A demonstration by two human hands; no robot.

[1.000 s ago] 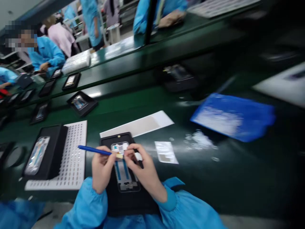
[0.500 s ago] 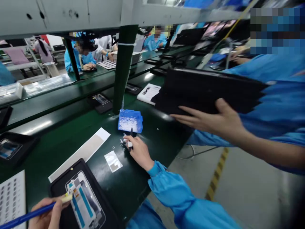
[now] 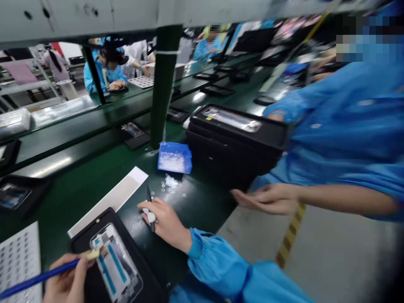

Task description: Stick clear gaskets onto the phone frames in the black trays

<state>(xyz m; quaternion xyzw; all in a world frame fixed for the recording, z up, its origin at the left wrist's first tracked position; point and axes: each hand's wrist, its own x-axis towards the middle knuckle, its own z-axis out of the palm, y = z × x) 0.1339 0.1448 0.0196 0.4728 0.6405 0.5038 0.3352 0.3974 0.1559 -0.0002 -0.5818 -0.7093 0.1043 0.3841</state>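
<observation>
My left hand [image 3: 67, 275] holds a blue stick [image 3: 41, 277] with a pale tip, at the left edge of a phone frame [image 3: 118, 265] with teal strips, which lies in a black tray [image 3: 139, 244]. My right hand [image 3: 167, 219] grips dark tweezers [image 3: 149, 193] together with a small white object [image 3: 150, 216], above the green table right of the tray. Beyond it, small white pieces [image 3: 171, 182] are scattered before a blue box [image 3: 174, 158] full of similar bits. A white strip [image 3: 110, 200] lies behind the black tray.
At the right, a person in blue [image 3: 341, 139] is beside a stack of black trays [image 3: 233, 143]; their open hand [image 3: 268, 198] is near the table edge. A green post [image 3: 166, 84] stands behind the blue box. A white dotted sheet [image 3: 22, 261] lies at the left.
My right hand has moved left and nearer, away from the blue box. The person's black trays have come down onto the table beside the box, and their hand has dropped below them.
</observation>
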